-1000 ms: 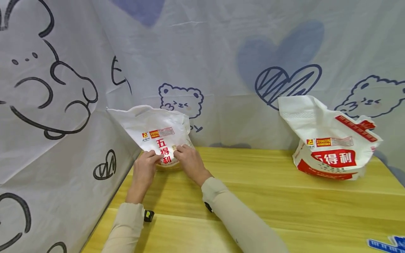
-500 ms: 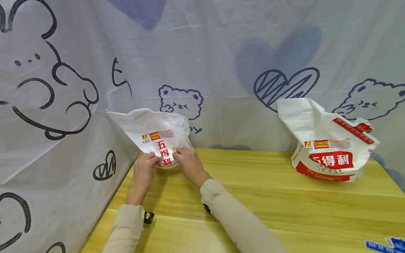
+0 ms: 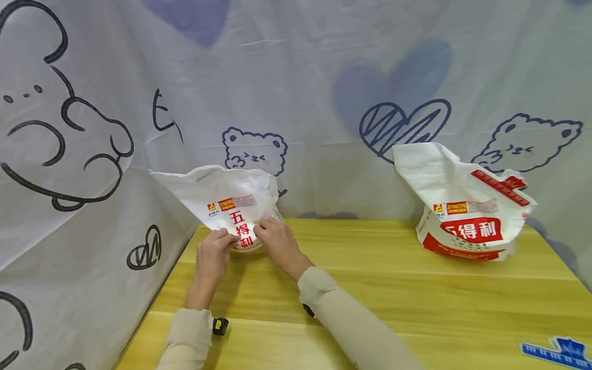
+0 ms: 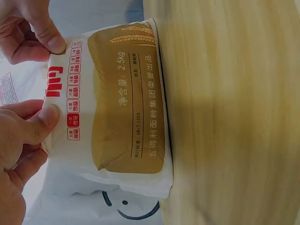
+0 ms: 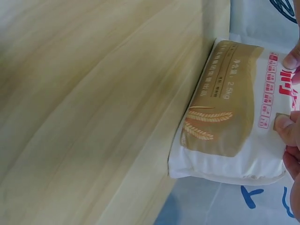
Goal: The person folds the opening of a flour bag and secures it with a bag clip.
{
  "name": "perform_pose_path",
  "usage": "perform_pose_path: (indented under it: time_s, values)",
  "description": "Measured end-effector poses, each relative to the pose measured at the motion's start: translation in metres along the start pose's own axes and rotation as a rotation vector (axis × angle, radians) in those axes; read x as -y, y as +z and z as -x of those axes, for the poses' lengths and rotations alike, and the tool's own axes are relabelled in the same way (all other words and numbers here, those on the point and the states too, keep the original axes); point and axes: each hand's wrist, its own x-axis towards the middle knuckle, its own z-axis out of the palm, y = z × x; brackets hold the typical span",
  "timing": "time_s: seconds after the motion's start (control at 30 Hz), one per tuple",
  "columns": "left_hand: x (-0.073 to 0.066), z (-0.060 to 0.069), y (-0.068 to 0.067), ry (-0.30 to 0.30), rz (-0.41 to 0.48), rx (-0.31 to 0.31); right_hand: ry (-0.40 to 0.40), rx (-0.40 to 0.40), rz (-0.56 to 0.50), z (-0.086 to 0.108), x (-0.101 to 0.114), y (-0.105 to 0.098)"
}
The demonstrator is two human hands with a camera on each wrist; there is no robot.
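On the table — at its far left — both hands pinch the front of a white bag.

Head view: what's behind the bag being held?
Behind the white bag hangs a pale cloth; its bear drawing shows above the bag. The drawing's lower part is partly covered, and anything else directly behind the bag cannot be seen.

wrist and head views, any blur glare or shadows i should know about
Head view: soft shadow on the table beside the left hand, paler sheen toward the frame's bottom; left wrist view: larger print on the held bag reads clearly, wood grain looks soft; right wrist view: tabletop looks blurry, bag's smallest print hard to read.
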Motion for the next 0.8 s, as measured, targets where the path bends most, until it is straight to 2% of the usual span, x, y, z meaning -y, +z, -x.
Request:
perform_pose_path:
  time_s: [0.17, 0.5, 0.8]
  values:
    - [-0.011, 0.001, 0.004, 0.015, 0.011, -0.014, -0.002, -0.010, -0.018, 0.011, -0.005, -0.010]
    - [-0.036, -0.004, 0.011, 0.025, 0.039, -0.007, 0.004, -0.065, -0.063, 0.032, -0.017, -0.027]
    - [-0.059, -0.008, 0.018, 0.029, 0.068, 0.008, 0.033, -0.061, -0.030, 0.051, -0.028, -0.039]
